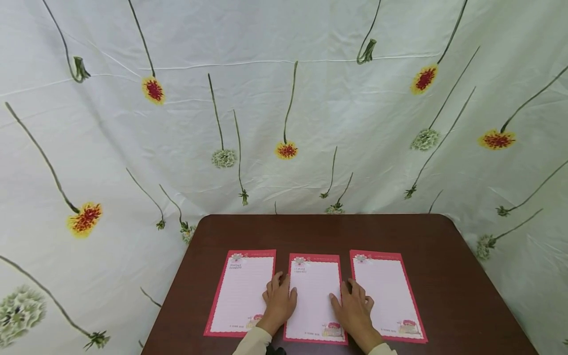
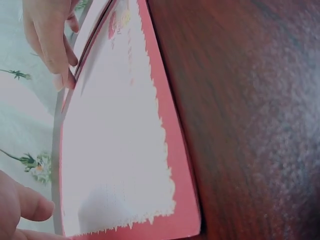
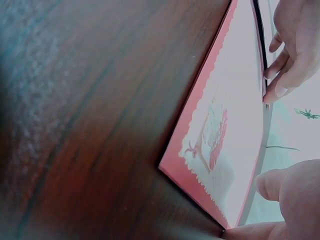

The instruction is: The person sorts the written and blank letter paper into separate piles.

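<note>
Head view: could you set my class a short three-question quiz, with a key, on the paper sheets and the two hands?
1. How many pink-bordered sheets lie on the table?
2. True or false: the left sheet shows dark writing near its top.
3. Which sheet lies between the left hand and the right hand?
A) left
B) middle
C) right

Key: 1. Three. 2. True. 3. B, the middle sheet.

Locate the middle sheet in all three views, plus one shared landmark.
Head: middle sheet at lower centre, between left hand and right hand.
Left wrist: just left of centre, large.
Right wrist: right of centre, slanted.
Shared landmark: the pink printed picture on that sheet.
</note>
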Available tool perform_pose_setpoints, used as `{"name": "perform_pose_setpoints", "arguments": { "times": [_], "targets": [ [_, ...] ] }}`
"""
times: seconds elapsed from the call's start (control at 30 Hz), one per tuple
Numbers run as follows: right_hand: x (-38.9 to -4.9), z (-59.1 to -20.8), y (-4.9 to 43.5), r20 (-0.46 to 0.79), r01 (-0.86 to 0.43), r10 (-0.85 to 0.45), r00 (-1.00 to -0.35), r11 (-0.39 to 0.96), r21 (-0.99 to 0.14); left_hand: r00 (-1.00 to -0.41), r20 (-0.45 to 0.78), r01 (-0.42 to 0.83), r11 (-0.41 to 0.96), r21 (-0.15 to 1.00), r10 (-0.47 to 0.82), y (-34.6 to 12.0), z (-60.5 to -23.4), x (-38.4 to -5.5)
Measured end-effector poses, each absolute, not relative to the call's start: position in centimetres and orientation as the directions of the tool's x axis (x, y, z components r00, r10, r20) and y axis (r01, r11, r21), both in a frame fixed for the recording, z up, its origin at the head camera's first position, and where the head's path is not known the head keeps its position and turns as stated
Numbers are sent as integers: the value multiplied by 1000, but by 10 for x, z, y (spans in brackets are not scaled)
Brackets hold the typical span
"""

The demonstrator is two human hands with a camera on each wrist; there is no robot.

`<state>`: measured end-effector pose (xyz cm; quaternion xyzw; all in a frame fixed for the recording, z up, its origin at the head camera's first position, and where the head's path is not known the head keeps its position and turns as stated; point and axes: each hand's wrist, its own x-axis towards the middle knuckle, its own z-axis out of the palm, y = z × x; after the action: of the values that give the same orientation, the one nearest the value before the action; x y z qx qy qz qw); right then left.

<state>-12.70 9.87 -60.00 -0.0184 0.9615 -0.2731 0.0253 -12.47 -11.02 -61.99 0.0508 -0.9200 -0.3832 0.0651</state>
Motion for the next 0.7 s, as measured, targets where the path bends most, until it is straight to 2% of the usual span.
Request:
{"name": "perform_pose_setpoints", "arguments": {
  "times": [0.27,0.7],
  "targets": [
    [-129,-604,98,-40,-10,-37,-999,849,-529,-981,99,-39,666,745,-169,-108,-613,-124],
    [-128,-603,97,-11,-32,-45,-999,842,-538,-971,63,-95,611,786,-232,-104,-610,-127]
  ]
}}
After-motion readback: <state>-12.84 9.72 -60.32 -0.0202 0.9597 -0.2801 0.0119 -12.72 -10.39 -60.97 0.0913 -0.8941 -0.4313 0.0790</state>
